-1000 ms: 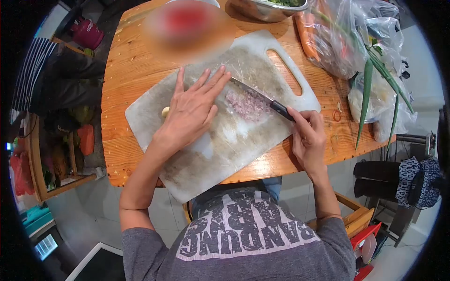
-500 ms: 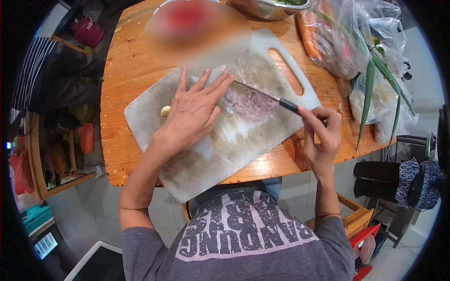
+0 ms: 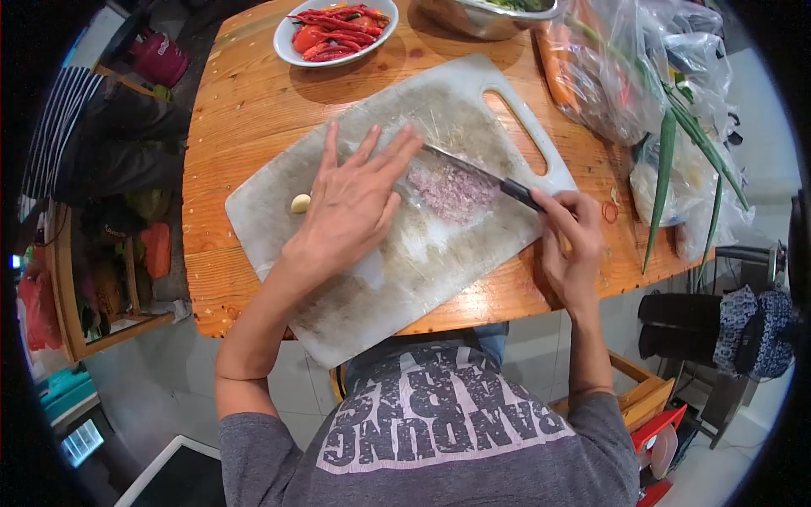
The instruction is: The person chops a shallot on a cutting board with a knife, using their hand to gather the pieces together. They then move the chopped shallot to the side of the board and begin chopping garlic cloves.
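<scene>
My right hand (image 3: 571,245) grips the black handle of a knife (image 3: 473,169), its blade slanting up and left across the white, stained cutting board (image 3: 338,329). Beneath and beside the blade lies a heap of finely minced purplish shallot or onion (image 3: 452,193). My left hand (image 3: 351,198) is spread over the board, palm down, its forefinger side at the knife's tip. A peeled garlic clove (image 3: 301,203) rests just left of that hand. Thin pale scraps are scattered around the mince.
Beyond the board stand a white bowl (image 3: 291,57) of red chilies and tomatoes and a steel bowl (image 3: 486,29) of greens. Plastic bags (image 3: 621,93) with carrots fill the right, with green onion leaves (image 3: 661,182) hanging over them. A rubber band (image 3: 609,211) lies near the table's right edge.
My right hand has shifted slightly left and down with the knife handle. My left hand stays nearly in place. The chili bowl, blurred before, now shows clearly.
</scene>
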### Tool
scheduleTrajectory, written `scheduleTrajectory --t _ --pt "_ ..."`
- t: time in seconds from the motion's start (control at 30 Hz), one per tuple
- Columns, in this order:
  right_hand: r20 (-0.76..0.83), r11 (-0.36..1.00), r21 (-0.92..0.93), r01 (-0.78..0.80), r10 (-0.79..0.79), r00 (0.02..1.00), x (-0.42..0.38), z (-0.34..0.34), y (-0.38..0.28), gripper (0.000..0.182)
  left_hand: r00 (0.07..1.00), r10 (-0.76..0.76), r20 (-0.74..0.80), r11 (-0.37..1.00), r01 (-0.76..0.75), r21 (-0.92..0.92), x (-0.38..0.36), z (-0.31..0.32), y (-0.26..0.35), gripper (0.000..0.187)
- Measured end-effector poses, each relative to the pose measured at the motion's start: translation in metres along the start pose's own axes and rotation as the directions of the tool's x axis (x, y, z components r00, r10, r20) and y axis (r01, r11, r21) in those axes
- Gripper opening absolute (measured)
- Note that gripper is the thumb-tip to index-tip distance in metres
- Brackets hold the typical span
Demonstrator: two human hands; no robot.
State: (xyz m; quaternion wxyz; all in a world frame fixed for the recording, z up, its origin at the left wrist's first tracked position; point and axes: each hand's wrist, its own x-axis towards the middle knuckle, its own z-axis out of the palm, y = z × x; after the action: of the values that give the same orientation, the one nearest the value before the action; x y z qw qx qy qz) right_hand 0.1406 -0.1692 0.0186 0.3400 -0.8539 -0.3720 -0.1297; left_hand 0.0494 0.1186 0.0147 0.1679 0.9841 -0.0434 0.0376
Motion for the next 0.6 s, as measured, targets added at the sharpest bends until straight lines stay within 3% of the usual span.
scheduleTrajectory --t 0.13,0.17,0.3,0.4,0.6 --pt "-0.062 0.992 -0.106 0.073 -0.08 0.995 0.015 -0.008 -0.002 0.041 1.0 0.015 -0.018 0.999 -0.014 0.03 -0.001 0.002 0.006 0.078" --pt "0.026 0.998 -0.064 0.018 -0.017 1.0 0.013 -0.004 0.005 0.043 1.0 0.006 -0.015 1.0 -0.005 0.012 -0.001 0.001 0.004 0.077" --pt "-0.02 1.0 -0.016 0.016 -0.016 1.0 0.013 -0.008 -0.002 0.047 1.0 0.004 -0.021 0.999 -0.003 0.051 0.002 0.002 0.004 0.078" --pt "0.043 1.0 -0.001 -0.017 0.017 0.999 0.006 0.002 0.007 0.044 0.999 -0.009 -0.03 1.0 0.008 -0.015 0.003 0.001 0.002 0.078" --pt "0.023 0.998 -0.057 0.032 -0.031 0.999 0.004 -0.002 -0.002 0.051 1.0 -0.003 -0.009 1.0 0.003 0.002 0.002 0.001 -0.002 0.079"
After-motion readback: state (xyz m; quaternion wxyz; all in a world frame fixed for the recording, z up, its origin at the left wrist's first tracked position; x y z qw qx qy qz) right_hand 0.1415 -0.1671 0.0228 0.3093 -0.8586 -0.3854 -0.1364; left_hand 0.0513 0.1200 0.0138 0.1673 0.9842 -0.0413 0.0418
